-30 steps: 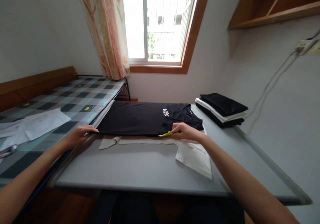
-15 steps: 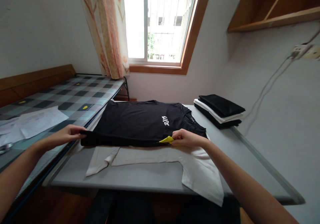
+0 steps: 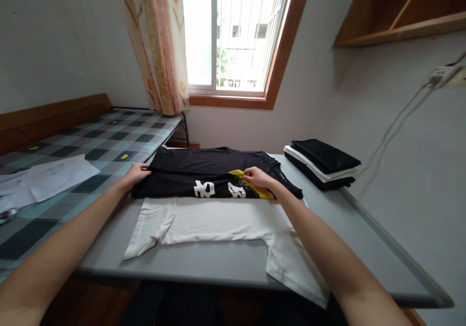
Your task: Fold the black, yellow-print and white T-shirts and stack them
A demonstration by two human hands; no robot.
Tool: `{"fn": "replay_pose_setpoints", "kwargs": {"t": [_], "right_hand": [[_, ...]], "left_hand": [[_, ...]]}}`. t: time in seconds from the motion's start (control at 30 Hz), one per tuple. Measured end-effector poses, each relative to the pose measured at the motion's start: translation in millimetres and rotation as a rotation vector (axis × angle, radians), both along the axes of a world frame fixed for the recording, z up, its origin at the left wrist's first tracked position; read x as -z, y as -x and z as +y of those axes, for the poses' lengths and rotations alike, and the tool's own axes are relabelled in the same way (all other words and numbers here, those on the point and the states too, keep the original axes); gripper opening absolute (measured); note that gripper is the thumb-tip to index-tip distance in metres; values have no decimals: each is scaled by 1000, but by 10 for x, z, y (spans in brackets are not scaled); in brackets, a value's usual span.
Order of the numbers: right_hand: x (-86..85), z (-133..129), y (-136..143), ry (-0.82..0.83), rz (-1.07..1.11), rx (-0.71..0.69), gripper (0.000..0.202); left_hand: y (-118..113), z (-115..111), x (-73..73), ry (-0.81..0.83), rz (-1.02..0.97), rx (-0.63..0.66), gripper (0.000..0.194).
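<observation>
The left hand [image 3: 136, 173] has its fingers curled closed on the left edge of the black T-shirt [image 3: 204, 170], pinning a folded-over flap whose white lettering shows between the two hands. The right hand [image 3: 257, 176] pinches the same fold at its right end, thumb and fingertips closed on the cloth where a yellow patch [image 3: 255, 186] shows just beside them. The black T-shirt lies on the grey tabletop [image 3: 218, 263], a white T-shirt [image 3: 218, 221] spread just nearer than both hands, and a stack of folded clothes [image 3: 322, 163] well off to the right of the right hand.

head-worn view, facing forward and down; table [image 3: 218, 263] close below
</observation>
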State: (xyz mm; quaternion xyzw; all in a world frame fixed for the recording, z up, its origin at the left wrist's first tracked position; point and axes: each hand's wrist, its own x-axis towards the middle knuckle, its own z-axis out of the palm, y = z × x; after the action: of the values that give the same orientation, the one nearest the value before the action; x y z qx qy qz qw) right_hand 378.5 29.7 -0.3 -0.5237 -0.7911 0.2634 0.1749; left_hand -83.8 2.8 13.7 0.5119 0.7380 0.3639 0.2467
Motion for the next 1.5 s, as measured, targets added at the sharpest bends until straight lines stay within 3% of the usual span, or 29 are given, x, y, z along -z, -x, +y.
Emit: {"fn": "replay_pose_setpoints", "kwargs": {"t": [0.17,0.37,0.47,0.6,0.67,0.73,0.9,1.07,1.17,1.37,1.5], "right_hand": [[27,-31,21,-81,-101,57,24],[-44,-167,-43,-169,-262,217,28],[-71,-234,-284,-155,-289,239,29],[-24,-304,-786,-102,-129,193,33],[17,-338,-1028,-80,-37,172,38],[42,-377,-1220,-55,30,173,42],[-8,-478,-1424,85,139,190,51],[-76,-497,-1422,130,131,180,56],[-71,-439,-1440,122,116,198,57],[7,-321,-1454,107,46,229,45],[66,-326,-1414,55,-3,264,36]], "left_hand": [[48,98,123,-34,7,-58,24],[69,153,161,-24,339,-49,33],[45,164,147,40,528,-13,41],[-93,140,123,6,716,8,47],[-245,136,106,-91,810,12,46],[-453,160,88,-164,834,99,41],[-1124,327,83,-278,572,553,38],[-1829,510,147,-222,459,674,43],[-2136,595,203,-137,411,765,44],[-2369,692,245,-61,325,833,42],[-2414,699,245,-130,280,882,35]]}}
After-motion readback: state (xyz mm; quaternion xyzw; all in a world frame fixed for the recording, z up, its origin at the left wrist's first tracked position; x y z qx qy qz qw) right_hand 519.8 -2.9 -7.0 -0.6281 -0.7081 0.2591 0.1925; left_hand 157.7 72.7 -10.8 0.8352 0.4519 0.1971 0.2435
